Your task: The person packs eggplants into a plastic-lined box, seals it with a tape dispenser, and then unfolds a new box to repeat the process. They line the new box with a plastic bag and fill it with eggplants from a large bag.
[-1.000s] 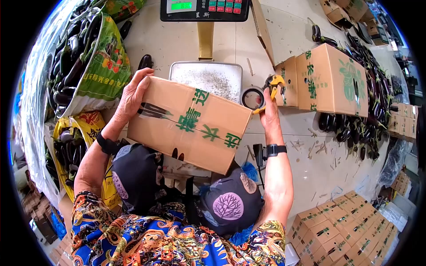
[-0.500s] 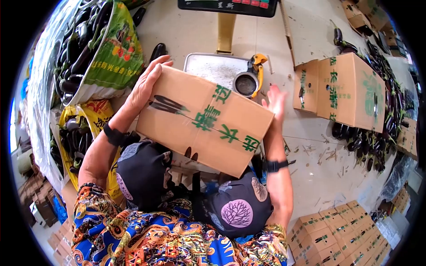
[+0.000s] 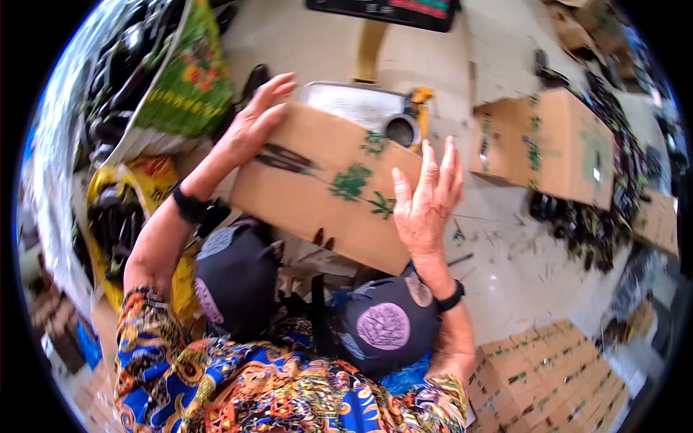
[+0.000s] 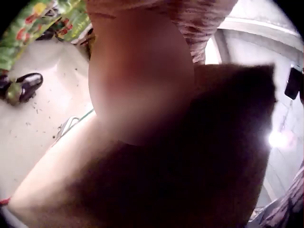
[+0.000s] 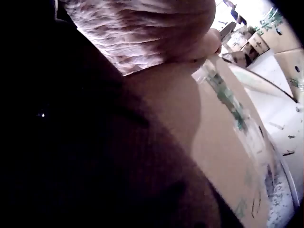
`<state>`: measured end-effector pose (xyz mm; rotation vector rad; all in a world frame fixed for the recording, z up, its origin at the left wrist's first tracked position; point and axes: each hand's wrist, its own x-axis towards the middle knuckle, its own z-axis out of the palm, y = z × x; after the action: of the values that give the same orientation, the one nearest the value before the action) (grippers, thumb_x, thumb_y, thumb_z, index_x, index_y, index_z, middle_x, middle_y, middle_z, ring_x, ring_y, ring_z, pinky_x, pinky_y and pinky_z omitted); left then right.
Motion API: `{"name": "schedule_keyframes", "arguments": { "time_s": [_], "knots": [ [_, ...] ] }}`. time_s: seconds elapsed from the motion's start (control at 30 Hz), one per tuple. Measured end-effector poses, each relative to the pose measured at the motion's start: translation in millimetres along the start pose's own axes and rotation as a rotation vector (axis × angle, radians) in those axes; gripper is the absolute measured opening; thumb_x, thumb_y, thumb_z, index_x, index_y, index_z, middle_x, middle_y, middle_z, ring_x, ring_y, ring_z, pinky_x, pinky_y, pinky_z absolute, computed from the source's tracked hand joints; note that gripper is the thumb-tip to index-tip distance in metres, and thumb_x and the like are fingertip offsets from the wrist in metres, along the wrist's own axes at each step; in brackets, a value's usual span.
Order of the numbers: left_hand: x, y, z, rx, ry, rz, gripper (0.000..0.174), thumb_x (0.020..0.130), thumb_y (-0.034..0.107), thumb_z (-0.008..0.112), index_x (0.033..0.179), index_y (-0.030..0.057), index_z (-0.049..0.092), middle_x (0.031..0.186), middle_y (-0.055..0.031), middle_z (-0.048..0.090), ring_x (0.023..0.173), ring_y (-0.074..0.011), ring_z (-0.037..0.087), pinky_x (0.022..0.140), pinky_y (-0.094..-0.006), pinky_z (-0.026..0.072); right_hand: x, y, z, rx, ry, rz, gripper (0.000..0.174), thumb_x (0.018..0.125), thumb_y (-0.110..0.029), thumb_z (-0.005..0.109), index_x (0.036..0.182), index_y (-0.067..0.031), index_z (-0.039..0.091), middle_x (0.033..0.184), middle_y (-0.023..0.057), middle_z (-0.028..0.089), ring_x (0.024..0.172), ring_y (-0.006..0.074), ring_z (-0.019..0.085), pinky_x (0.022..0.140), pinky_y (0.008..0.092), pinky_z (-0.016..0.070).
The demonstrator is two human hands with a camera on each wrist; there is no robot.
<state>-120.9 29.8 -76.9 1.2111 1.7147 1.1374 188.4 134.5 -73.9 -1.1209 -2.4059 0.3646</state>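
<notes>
A taped cardboard box (image 3: pixel 328 189) with green characters and an eggplant print lies tilted before the person's knees. My left hand (image 3: pixel 254 128) rests at its far left corner, fingers extended past the edge. Over the box's right end is my right hand (image 3: pixel 427 209), its fingers straight and spread, holding nothing. In the right wrist view the palm (image 5: pixel 152 33) lies against the cardboard (image 5: pixel 228 156). A tape dispenser (image 3: pixel 421 110) with a yellow handle and a roll sits on the scale platform (image 3: pixel 343 102), just beyond the box.
The scale's display (image 3: pixel 390 9) stands at the back. An upright box (image 3: pixel 548 148) stands at the right before a pile of eggplants (image 3: pixel 577 231). Eggplant bags, green (image 3: pixel 180 94) and yellow (image 3: pixel 155 177), are at the left. Stacked boxes (image 3: pixel 548 375) fill the lower right.
My right hand has set the tape dispenser down on the scale, let go of it and come in over the box's right end. The left hand's fingers have straightened at its corner.
</notes>
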Motion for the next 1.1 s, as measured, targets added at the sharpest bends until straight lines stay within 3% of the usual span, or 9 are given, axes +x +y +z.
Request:
{"name": "schedule_keyframes", "arguments": {
  "time_s": [0.03,0.1,0.23,0.3,0.37,0.57,0.83,0.97,1.1],
  "knots": [
    [-0.1,0.6,4.7,-0.102,0.022,-0.068,0.059,0.101,0.035,0.049,0.154,0.0147,0.032,0.151,-0.0162,0.041,0.135,-0.0226,0.043,0.111,-0.0361,0.034,-2.6,7.4,-0.8,0.182,0.073,0.039,0.069,0.09,-0.028,0.069,0.147,-0.0027,0.039,0.157,0.0244,0.027,0.141,0.0448,0.029,0.113,0.0529,0.0257],
    [-1.2,-0.3,10.6,-0.34,0.025,-0.111,0.063,0.102,0.04,0.047,0.154,0.009,0.03,0.154,-0.0159,0.038,0.136,-0.0221,0.042,0.113,-0.0357,0.0334,-15.0,23.8,1.3,0.681,0.067,0.242,0.071,0.1,-0.03,0.059,0.153,0.0007,0.024,0.161,0.0233,0.018,0.149,0.0349,0.018,0.121,0.044,0.0164],
    [-1.2,-9.6,17.5,-0.692,0.046,-0.233,0.071,0.103,0.055,0.038,0.154,0.0054,0.031,0.159,-0.0114,0.033,0.142,-0.0242,0.037,0.117,-0.0385,0.0286,-43.4,45.1,27.9,1.694,-0.102,0.72,0.083,0.103,-0.059,0.036,0.159,-0.0065,0.005,0.162,0.0109,0.02,0.147,0.0234,0.021,0.121,0.0368,0.0181],
    [-2.1,1.5,25.6,-0.963,0.127,-0.464,0.068,0.104,0.056,0.038,0.151,0.0071,0.037,0.151,-0.0105,0.043,0.133,-0.0232,0.046,0.113,-0.0377,0.0359,-38.6,40.8,28.3,1.769,-0.071,0.784,0.079,0.103,-0.06,0.036,0.158,-0.0079,0.012,0.159,0.0093,0.026,0.144,0.0231,0.027,0.119,0.0372,0.0231],
    [-1.8,-26.5,27.9,-0.967,0.143,-0.608,0.057,0.103,0.05,0.047,0.144,0.0106,0.047,0.129,-0.0055,0.061,0.112,-0.0203,0.061,0.096,-0.0349,0.0513,-36.4,42.4,28.4,1.771,-0.1,0.868,0.074,0.104,-0.058,0.036,0.156,-0.0075,0.02,0.156,0.0089,0.031,0.141,0.0224,0.032,0.116,0.0377,0.0275],
    [-11.2,-1.4,23.3,-0.99,0.02,-0.667,0.048,0.103,0.039,0.051,0.142,0.011,0.05,0.132,-0.0048,0.061,0.113,-0.0189,0.061,0.096,-0.0358,0.0516,-118.0,115.3,188.4,1.152,-0.11,0.641,0.061,0.102,-0.044,0.049,0.142,0.0009,0.042,0.141,0.0227,0.046,0.132,0.0355,0.042,0.112,0.0425,0.0324],
    [-1.2,-26.3,40.7,-0.765,-0.105,-0.835,0.046,0.103,0.039,0.052,0.14,0.0108,0.052,0.128,-0.0052,0.063,0.112,-0.0192,0.062,0.096,-0.0365,0.0519,-167.9,127.0,103.6,1.459,-0.233,1.114,0.061,0.1,-0.045,0.052,0.141,-0.0001,0.044,0.141,0.0208,0.048,0.13,0.0347,0.045,0.11,0.0426,0.0355],
    [30.7,27.6,95.7,-0.923,-0.301,-0.824,0.049,0.103,0.045,0.048,0.135,0.0079,0.054,0.125,-0.0082,0.064,0.11,-0.0207,0.062,0.098,-0.038,0.0513,-233.6,166.2,57.3,1.474,-0.104,1.339,0.061,0.099,-0.045,0.053,0.141,-0.0005,0.045,0.141,0.0198,0.049,0.13,0.0343,0.046,0.109,0.0426,0.037],
    [55.2,51.1,169.8,-0.687,-0.427,-0.863,0.07,0.102,0.062,0.033,0.136,0.0043,0.052,0.132,-0.0122,0.06,0.118,-0.0248,0.06,0.102,-0.0399,0.0492,-284.4,213.8,2.4,1.446,0.107,1.474,0.061,0.098,-0.045,0.055,0.14,-0.001,0.047,0.141,0.0188,0.05,0.129,0.0338,0.047,0.108,0.0426,0.0386]
  ]
}}
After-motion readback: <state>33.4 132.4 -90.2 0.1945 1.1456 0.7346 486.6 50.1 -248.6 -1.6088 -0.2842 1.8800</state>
